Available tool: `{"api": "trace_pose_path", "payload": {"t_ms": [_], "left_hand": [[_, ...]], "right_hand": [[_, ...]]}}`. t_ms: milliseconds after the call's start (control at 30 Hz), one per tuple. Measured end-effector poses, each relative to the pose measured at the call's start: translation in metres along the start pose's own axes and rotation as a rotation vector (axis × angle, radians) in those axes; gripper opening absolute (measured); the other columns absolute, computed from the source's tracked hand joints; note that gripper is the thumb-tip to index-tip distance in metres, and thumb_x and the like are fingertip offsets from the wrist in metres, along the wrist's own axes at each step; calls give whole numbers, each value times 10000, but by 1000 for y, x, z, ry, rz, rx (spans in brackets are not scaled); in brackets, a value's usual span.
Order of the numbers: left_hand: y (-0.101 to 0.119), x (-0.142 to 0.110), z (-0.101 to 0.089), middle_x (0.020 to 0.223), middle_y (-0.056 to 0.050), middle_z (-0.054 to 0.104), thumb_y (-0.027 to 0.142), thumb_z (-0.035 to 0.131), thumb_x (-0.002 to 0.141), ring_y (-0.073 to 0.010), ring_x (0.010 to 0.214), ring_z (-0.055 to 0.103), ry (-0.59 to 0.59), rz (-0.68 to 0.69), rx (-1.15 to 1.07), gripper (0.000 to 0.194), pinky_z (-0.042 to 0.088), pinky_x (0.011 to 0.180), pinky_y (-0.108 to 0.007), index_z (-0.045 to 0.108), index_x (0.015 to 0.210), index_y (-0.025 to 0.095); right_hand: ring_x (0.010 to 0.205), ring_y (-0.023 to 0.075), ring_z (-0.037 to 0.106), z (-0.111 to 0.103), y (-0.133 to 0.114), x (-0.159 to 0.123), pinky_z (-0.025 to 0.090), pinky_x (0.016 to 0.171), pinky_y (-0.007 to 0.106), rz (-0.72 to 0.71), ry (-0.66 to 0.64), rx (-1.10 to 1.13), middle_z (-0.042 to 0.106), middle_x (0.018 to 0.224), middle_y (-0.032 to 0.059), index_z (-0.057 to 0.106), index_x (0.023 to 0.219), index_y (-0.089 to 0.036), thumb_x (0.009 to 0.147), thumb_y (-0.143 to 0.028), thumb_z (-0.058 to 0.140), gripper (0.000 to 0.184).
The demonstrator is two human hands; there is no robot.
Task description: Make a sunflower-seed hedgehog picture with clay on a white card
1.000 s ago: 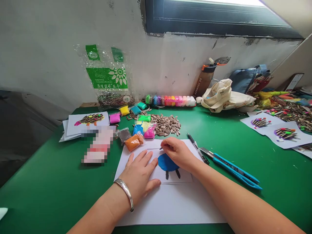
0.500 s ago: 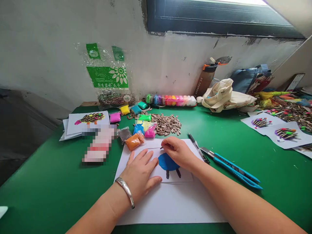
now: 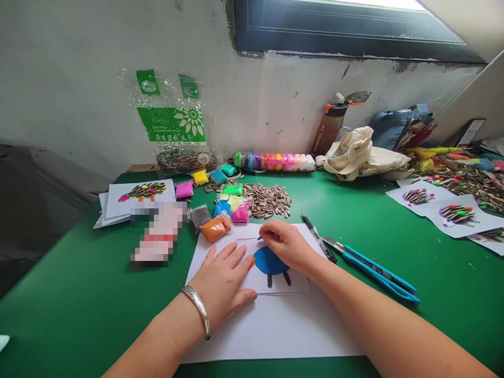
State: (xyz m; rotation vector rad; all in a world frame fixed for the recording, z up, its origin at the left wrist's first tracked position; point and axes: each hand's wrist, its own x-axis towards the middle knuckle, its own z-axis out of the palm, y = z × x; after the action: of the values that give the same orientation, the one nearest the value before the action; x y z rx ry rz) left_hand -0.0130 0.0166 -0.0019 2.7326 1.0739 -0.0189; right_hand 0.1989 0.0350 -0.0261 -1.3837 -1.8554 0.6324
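Observation:
On a small white card (image 3: 240, 286), a flat blue clay oval (image 3: 270, 261) lies with two short black strips below it. My left hand (image 3: 224, 281) rests flat across the card's left side, fingers spread, its index fingertip beside a bit of orange at the oval's edge. Above the oval, my right hand (image 3: 283, 242) is closed in a pinch, and a small dark piece (image 3: 260, 238) sticks out at the fingertips. What exactly that piece is, I cannot make out. Under the card are larger white sheets (image 3: 283, 331).
Bagged clay (image 3: 216, 227) in several colours and a heap of sunflower seeds (image 3: 270, 199) lie beyond the paper. To the right are a pen (image 3: 315, 233) and a blue utility knife (image 3: 378, 270). Seed-decorated cards (image 3: 457, 212) and a bottle (image 3: 331, 128) stand farther off.
The whole view has shifted slightly. Both hands hold nearly the same places on the card, and the small dark piece is still at my right fingertips.

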Motion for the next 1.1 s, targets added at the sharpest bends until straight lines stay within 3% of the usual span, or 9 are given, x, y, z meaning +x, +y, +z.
{"api": "trace_pose_path", "payload": {"t_ms": [133, 367, 567, 700, 867, 1100], "left_hand": [[-7, -4, -2, 1343, -119, 508, 448, 592, 823, -328, 1272, 391, 3, 26, -66, 572, 329, 1025, -566, 442, 1335, 243], [0, -4, -1, 1365, -104, 496, 450, 641, 784, -364, 1282, 376, 0, -4, 11, 555, 292, 1034, -605, 505, 1296, 283], [-6, -10, -8, 1390, -94, 469, 461, 628, 789, -341, 1297, 366, -14, -25, -88, 632, 324, 1045, -549, 431, 1363, 285], [-3, -8, -8, 1392, -103, 465, 448, 658, 763, -388, 1300, 341, -61, -30, -23, 613, 301, 1021, -625, 477, 1331, 306], [1, -7, -13, 1388, -94, 474, 432, 630, 792, -359, 1300, 351, -102, -42, -37, 605, 311, 1027, -607, 441, 1353, 312], [7, -7, -16, 1443, -91, 411, 475, 609, 789, -381, 1338, 293, -150, -107, -29, 618, 270, 1024, -649, 426, 1363, 335]], "right_hand": [[730, 140, 542, 0, -1, 0, 411, 671, 252, 9, 6, 8, 606, 776, 9, 606, 795, -193, 789, -76, 492, 164], [720, 137, 533, -2, -3, 1, 398, 658, 244, 13, -10, 0, 600, 756, 7, 601, 765, -186, 784, -66, 489, 166], [714, 138, 526, -2, -3, 1, 392, 653, 244, 23, -8, 4, 595, 751, 2, 598, 763, -190, 778, -64, 498, 162], [729, 139, 532, -2, -2, 1, 396, 665, 247, 16, -12, 11, 604, 767, 4, 600, 767, -193, 783, -65, 491, 169], [713, 135, 529, -2, -3, 1, 395, 652, 244, 24, -3, 8, 596, 752, -1, 603, 770, -191, 782, -67, 496, 164], [719, 136, 537, -3, -2, 0, 400, 657, 244, 8, -3, 4, 610, 761, 5, 605, 770, -190, 790, -68, 493, 167]]}}
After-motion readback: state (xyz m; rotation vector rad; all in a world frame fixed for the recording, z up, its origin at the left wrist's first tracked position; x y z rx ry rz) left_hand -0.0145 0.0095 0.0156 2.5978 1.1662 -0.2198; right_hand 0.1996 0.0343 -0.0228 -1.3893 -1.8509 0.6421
